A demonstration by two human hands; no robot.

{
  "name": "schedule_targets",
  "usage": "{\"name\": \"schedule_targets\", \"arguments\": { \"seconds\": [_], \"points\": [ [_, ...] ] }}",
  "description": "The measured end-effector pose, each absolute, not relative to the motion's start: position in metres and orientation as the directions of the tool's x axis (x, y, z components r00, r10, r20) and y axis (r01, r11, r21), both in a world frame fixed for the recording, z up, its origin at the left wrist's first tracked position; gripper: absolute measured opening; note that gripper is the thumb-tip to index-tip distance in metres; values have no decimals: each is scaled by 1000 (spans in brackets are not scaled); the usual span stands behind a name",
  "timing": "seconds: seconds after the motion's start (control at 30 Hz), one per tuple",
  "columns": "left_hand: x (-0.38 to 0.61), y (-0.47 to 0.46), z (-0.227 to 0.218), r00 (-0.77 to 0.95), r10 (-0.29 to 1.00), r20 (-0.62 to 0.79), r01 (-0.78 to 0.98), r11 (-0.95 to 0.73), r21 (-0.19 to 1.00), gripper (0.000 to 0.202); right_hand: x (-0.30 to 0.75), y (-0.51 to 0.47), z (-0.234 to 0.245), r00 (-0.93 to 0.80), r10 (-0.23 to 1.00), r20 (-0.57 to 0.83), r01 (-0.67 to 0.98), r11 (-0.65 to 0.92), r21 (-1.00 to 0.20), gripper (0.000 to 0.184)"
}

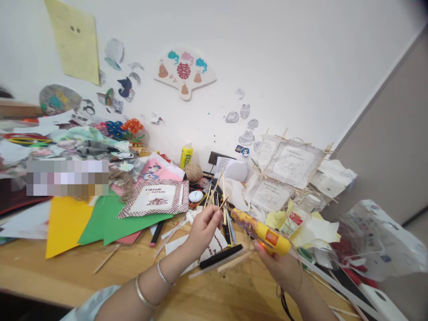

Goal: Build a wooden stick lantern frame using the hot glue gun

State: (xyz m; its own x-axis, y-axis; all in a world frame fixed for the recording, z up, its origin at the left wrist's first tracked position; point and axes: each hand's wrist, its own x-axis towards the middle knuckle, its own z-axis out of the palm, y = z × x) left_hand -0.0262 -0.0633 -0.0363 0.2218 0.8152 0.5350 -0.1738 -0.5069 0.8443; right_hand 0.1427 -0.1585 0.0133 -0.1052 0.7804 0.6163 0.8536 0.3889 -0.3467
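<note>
My left hand (204, 229) is closed in a pinch around thin wooden sticks (219, 183) that cross just above the fingertips. In my right hand (281, 267) is a yellow glue gun (256, 226), its nozzle pointing left toward the sticks and close to them. An orange light glows near my right thumb. Whether the nozzle touches the sticks, I cannot tell. Below the hands lie a black marker (220, 256) and pale wood strips (236, 261). Left of my left hand, a drawing with a brown patterned border (155, 198) rests on green paper (133, 225).
Paper panels framed with sticks (290, 162) lean on the wall at the right. A clear plastic bag (381, 240) lies at the far right. Behind the hands are a twine ball (193, 173) and a yellow bottle (186, 154). Papers and fabric crowd the left.
</note>
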Motion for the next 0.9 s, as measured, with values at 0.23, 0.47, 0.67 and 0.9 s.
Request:
{"name": "schedule_targets", "arguments": {
  "seconds": [0.23,0.47,0.67,0.9],
  "points": [
    [-26,-62,-37,235,801,550,-156,-528,835,37,141,-157,18,-81,773,629,804,423,-418,31],
    [-26,-63,-36,233,812,535,-140,-516,845,38,149,-156,19,-31,854,520,820,319,-475,38],
    [-28,-63,-34,214,811,545,-122,-532,838,39,156,-149,12,12,840,542,845,281,-454,43],
    [-32,-64,-27,139,832,538,-142,-520,842,37,180,-128,-12,66,795,603,905,207,-372,44]
  ]
}}
